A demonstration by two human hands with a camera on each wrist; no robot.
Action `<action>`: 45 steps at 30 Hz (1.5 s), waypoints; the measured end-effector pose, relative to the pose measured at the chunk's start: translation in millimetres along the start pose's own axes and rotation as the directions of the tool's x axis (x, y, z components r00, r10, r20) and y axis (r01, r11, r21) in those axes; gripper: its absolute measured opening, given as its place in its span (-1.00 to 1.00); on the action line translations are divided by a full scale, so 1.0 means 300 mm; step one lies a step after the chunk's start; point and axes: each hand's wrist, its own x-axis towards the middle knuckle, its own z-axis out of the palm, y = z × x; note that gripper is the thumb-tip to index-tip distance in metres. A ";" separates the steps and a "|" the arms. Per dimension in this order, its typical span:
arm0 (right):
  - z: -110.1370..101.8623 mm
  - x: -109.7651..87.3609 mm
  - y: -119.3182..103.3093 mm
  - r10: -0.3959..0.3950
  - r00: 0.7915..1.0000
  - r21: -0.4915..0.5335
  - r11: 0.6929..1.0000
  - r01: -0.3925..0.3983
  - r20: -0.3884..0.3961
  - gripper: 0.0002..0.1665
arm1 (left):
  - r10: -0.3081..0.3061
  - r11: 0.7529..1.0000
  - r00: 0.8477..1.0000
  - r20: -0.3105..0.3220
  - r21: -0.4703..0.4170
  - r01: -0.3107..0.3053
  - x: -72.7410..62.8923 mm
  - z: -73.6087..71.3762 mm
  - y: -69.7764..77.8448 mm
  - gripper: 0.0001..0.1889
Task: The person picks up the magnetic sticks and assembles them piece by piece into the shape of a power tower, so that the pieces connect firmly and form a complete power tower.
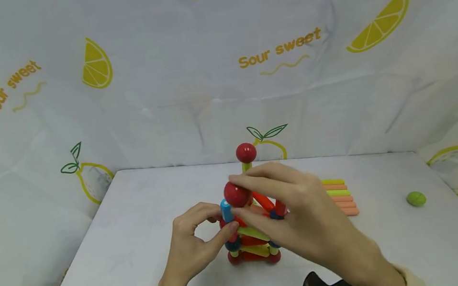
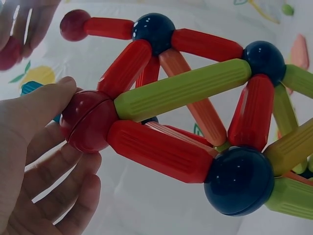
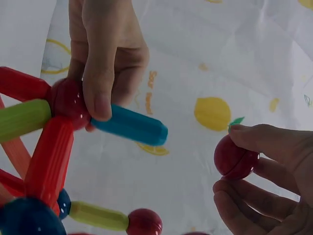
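A lattice of coloured magnetic rods and balls [image 1: 253, 242] stands on the table in front of me. My left hand [image 1: 198, 236] grips a red corner ball [image 2: 88, 121] of it, thumb on one side and fingers round the other. From that ball a blue rod [image 3: 132, 125] sticks out, upright in the head view, with the left thumb over its base. Between thumb and fingers, my right hand [image 1: 307, 210] pinches a loose red ball [image 3: 236, 157]. A gap shows between this ball and the blue rod's free end in the right wrist view.
Behind my right hand, orange and yellow-green rods [image 1: 342, 199] lie in a row. A green ball [image 1: 416, 199] rests farther right on the white table [image 1: 111, 269]. One red ball [image 1: 246, 152] tops a tall rod on the lattice. A lemon-print cloth [image 1: 185, 71] hangs behind.
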 end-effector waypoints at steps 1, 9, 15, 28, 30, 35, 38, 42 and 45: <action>-0.014 0.054 -0.094 0.000 1.000 -0.027 1.000 0.000 0.012 -0.34 | 0.013 1.000 1.000 -0.002 -0.002 -0.013 0.001 0.000 -0.001 -0.74; -0.041 0.203 -0.330 0.135 0.982 -0.182 0.977 -0.110 0.133 -0.59 | 0.047 0.999 0.999 -0.018 -0.003 -0.047 0.002 0.001 -0.007 -0.75; -0.026 0.191 -0.319 0.149 0.980 -0.251 0.961 -0.113 0.130 -0.56 | 0.040 0.999 0.999 -0.020 -0.013 -0.040 0.002 0.000 -0.009 -0.75; -0.226 0.108 -0.169 0.166 0.957 -0.197 0.957 -0.215 -0.239 -0.49 | -0.027 0.999 1.000 -0.008 0.023 0.027 -0.001 0.003 0.002 -0.77; -0.252 0.049 -0.079 0.211 0.945 -0.240 0.932 -0.272 -0.251 -0.56 | -0.019 0.999 1.000 -0.017 0.030 0.019 0.000 0.005 0.002 -0.74; -0.258 -0.153 0.137 0.449 0.894 -0.382 0.826 -0.415 -0.001 -0.70 | -0.006 0.999 0.999 -0.050 0.045 0.008 0.002 0.009 0.009 -0.69; -0.240 -0.260 0.225 0.623 0.763 -0.437 0.742 -0.508 0.172 -0.70 | -0.012 0.999 0.998 -0.063 0.047 0.015 0.000 0.010 0.015 -0.71; -0.210 -0.345 0.296 0.748 0.605 -0.494 0.649 -0.578 0.274 -0.66 | -0.020 0.998 0.997 -0.072 0.051 0.023 -0.003 0.011 0.018 -0.72; -0.189 -0.375 0.320 0.791 0.537 -0.521 0.604 -0.603 0.294 -0.67 | -0.023 0.998 0.997 -0.070 0.053 0.026 -0.004 0.011 0.019 -0.72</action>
